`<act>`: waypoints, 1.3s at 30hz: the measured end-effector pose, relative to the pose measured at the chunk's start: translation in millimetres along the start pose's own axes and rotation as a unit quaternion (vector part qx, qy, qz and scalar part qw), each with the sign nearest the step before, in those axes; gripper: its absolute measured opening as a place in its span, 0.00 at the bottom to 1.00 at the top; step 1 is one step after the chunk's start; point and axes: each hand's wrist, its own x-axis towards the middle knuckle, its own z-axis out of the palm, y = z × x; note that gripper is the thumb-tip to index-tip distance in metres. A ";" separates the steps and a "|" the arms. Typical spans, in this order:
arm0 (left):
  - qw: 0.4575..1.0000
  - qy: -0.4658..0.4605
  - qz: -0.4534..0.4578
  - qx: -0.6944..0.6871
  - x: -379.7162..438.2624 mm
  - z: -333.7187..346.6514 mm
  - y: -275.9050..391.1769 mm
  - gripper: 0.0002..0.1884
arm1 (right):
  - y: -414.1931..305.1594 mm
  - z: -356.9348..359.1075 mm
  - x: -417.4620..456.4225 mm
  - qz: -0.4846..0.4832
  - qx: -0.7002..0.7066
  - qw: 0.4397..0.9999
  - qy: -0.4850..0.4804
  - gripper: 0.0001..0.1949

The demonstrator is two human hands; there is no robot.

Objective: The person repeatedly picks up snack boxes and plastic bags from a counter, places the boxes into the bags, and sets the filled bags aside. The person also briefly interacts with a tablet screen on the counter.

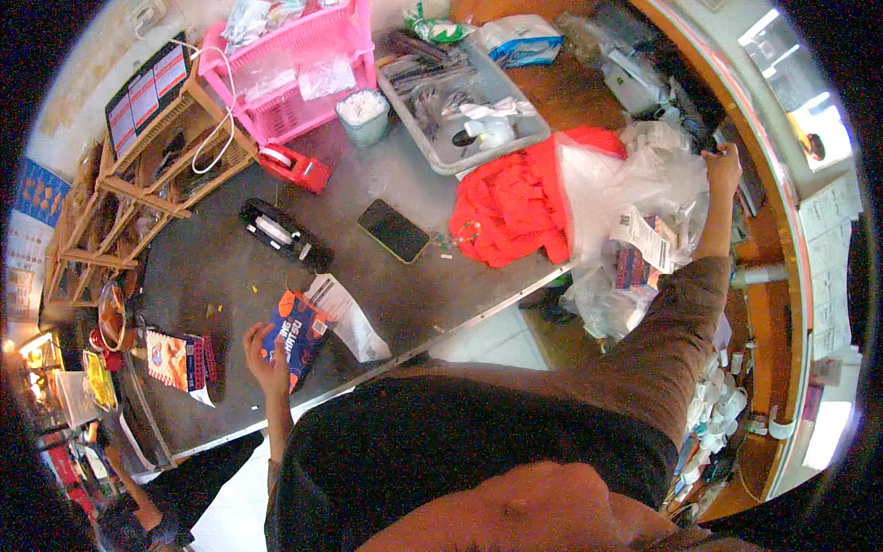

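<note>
My left hand (265, 352) rests against the left side of a blue and orange printed box (298, 338) on the dark counter; whether its fingers grip the box is unclear. A long paper receipt (352, 324) lies against that box. Stretched far to the right, my right hand (723, 165) is at the edge of a heap of clear plastic bags (662, 172); its fingers are bent, and what they touch is hard to make out. Below that hand, a clear bag holds another printed box (638, 265) with a paper slip (641, 238) on it. Red plastic bags (510, 200) lie beside the clear ones.
A smartphone (394, 230), a black device (286, 234) and a red tape dispenser (295, 168) lie on the counter. Behind stand a grey tub (441, 162), a cup (363, 119) and a pink rack (296, 76). More boxes (176, 359) sit left; another person (148, 514) is at lower left.
</note>
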 end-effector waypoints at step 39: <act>0.739 -0.316 -0.104 -0.585 58.9 -85.0 45.9 0.02 | -313.2 -87.5 -356.9 0.018 0.558 0.786 -0.266 0.07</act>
